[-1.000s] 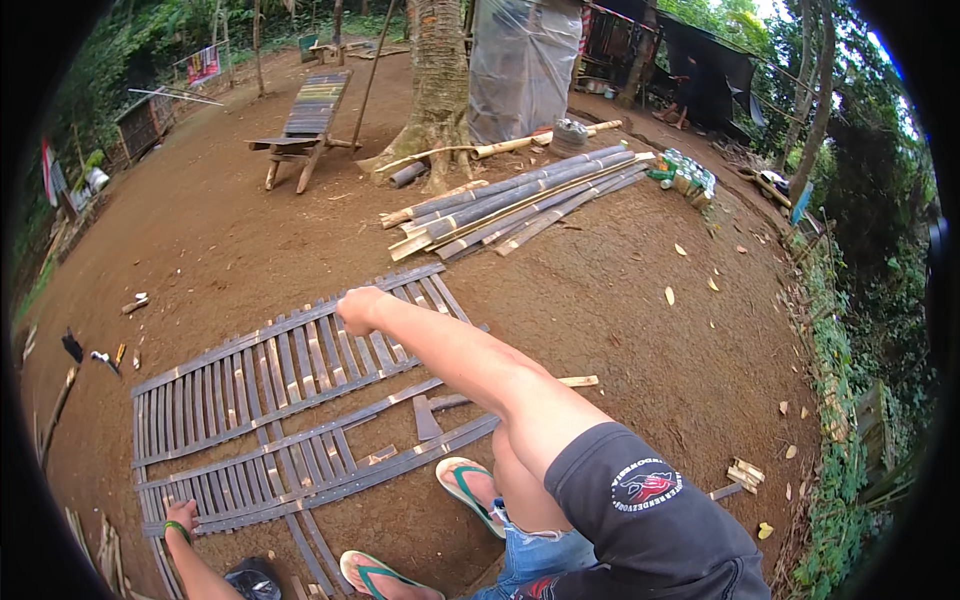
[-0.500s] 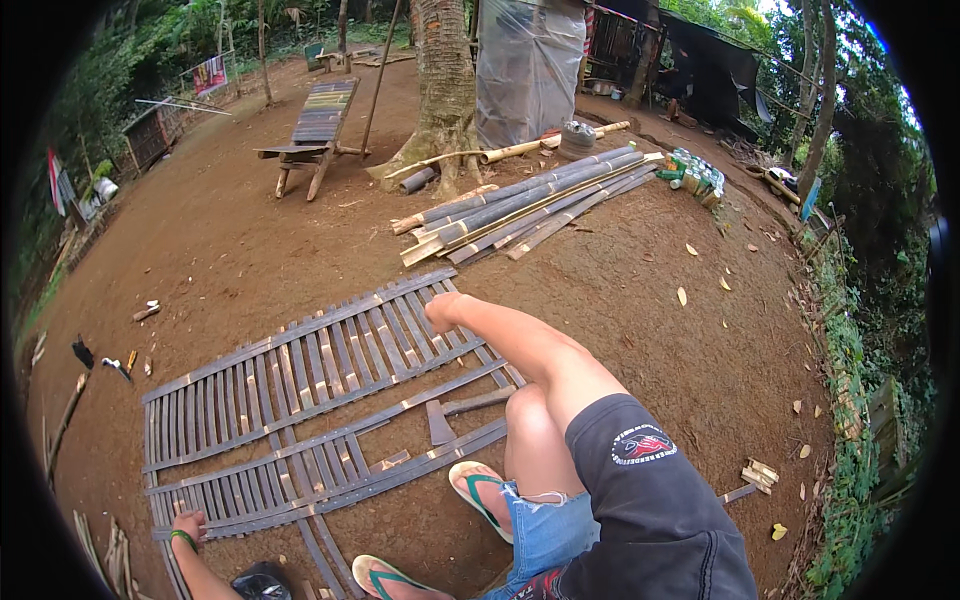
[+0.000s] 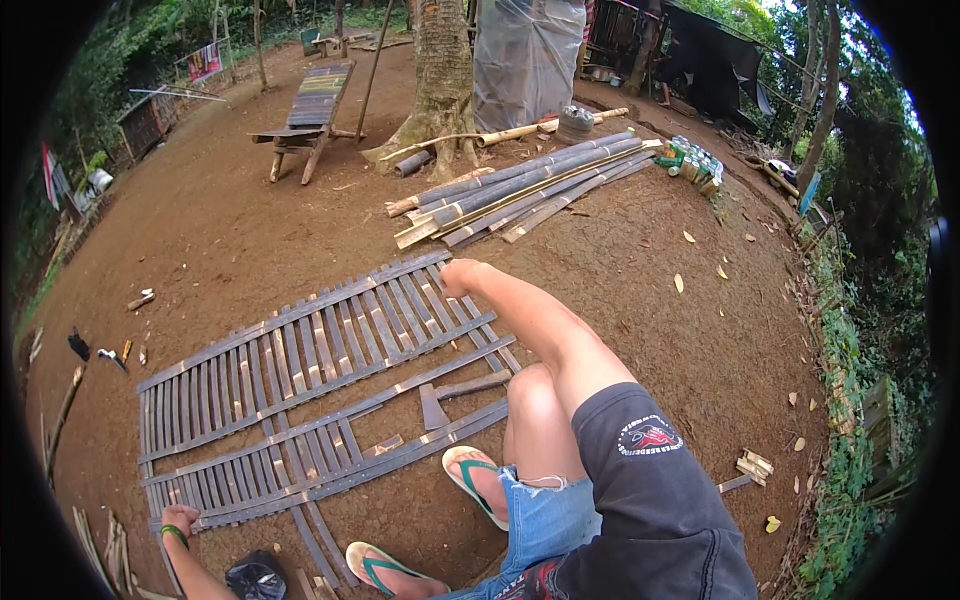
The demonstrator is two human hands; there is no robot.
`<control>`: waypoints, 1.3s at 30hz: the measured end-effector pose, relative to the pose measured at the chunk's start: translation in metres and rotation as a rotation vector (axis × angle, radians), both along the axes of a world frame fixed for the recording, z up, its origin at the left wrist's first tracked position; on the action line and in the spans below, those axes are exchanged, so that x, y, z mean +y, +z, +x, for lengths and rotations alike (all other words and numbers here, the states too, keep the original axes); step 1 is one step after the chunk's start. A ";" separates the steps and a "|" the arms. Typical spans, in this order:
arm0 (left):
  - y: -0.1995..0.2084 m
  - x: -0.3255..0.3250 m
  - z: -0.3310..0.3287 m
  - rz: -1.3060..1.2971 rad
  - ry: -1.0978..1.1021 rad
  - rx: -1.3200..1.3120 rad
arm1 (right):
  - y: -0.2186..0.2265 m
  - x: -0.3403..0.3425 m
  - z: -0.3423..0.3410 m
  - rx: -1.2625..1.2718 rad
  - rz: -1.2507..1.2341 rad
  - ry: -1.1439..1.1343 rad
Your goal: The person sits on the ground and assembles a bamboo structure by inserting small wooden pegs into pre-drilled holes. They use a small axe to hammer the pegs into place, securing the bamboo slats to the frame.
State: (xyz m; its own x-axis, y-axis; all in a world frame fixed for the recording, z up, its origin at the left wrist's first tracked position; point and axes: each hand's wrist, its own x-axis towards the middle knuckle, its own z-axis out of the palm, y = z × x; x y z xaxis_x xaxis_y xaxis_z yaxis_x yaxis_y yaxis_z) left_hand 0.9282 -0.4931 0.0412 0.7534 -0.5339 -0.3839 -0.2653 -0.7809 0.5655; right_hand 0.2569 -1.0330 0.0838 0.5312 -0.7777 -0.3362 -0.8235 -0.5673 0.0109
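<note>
Bending at the elbow, the right arm in the head view rises from the lower right and angles forward, its hand [image 3: 458, 278] at the far right corner of a slatted bamboo frame [image 3: 300, 401] that lies flat on the bare earth [image 3: 600, 320]. That hand's fingers are curled in and point downward, but whether they pinch a strip I cannot tell. The left forearm comes in low at the lower left, with a green wristband [image 3: 176, 533]; the left hand [image 3: 180, 518] is at the near left corner of the frame, back upward, and its grip is too small to make out. Near the left forearm sits a black plastic bag [image 3: 256, 577], its contents hidden. A hatchet [image 3: 434, 408] lies beside the right knee [image 3: 537, 395]. Farther off, a packed cluster of bottles [image 3: 697, 168] stands by the end of the bamboo pile [image 3: 540, 187], and a dark round container [image 3: 575, 127] holds something pale, too small to identify.
</note>
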 end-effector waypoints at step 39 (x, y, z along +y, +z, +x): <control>-0.014 0.056 0.043 -0.188 0.190 0.155 | -0.004 0.032 -0.003 0.072 0.045 0.042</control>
State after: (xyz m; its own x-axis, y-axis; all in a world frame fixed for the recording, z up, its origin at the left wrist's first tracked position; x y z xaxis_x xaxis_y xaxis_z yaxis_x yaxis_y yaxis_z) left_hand 0.9716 -0.4371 0.0268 0.7869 -0.4616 -0.4094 -0.0239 -0.6859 0.7273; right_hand 0.2544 -1.0005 0.0794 0.5362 -0.7384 -0.4089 -0.7969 -0.6025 0.0431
